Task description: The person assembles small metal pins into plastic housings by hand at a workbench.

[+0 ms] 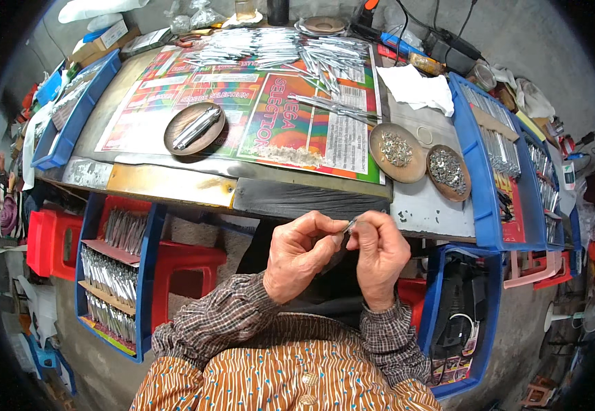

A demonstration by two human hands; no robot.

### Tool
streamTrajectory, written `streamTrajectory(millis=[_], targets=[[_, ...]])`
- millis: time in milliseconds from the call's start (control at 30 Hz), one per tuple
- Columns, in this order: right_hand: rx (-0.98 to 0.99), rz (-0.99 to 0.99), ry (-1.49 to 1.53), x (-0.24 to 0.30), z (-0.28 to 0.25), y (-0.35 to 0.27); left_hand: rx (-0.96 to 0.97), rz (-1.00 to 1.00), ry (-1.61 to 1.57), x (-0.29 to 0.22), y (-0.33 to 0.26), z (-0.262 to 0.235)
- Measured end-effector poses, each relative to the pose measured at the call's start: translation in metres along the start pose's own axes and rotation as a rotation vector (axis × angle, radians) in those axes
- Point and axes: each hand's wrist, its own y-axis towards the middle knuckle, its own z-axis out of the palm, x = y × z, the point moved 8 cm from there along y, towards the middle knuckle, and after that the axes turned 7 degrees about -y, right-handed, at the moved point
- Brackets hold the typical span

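Just in front of the table's near edge, my left hand (299,255) and my right hand (380,257) meet with their fingertips pinched. Between them shows a small, slim dark-grey metal piece (350,225), mostly covered by the fingers. Both hands are closed, and I cannot tell how the piece is shaped underneath. Beyond them on the table, to the right, sit a round brown bowl (378,163) of small shiny metal parts and a second brown bowl (463,192) of tiny grey metal parts. A brown bowl (172,140) at left holds several long silver metal pieces (199,128).
A heap of slim silver metal pieces (256,48) covers the table's far side, over colourful printed sheets (195,89). Blue crates (472,130) of similar pieces stand at right; another blue crate (148,274) and a red stool (191,264) are at lower left. A white cloth (417,89) lies right.
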Motion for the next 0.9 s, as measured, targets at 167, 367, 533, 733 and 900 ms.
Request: streamTrajectory(millis=[167,367,533,733,900], targets=[[0.05,0.191,0.325,-0.006,0.001,-0.001,0.0,-0.036,-0.009,0.002,0.001,-0.002],[0.032,0.373,0.403,-0.024,-0.002,0.012,0.005,0.01,0.038,-0.002,-0.001,0.0],[0.221,0.099,0.216,0.006,0.015,0.001,0.022,0.028,0.041,-0.006,-0.002,-0.002],[0.079,0.13,0.248,-0.006,-0.001,0.012,0.004,0.044,0.07,-0.008,-0.002,-0.007],[0.151,0.129,0.171,-0.008,0.012,0.009,0.04,0.058,0.077,-0.01,-0.005,-0.007]])
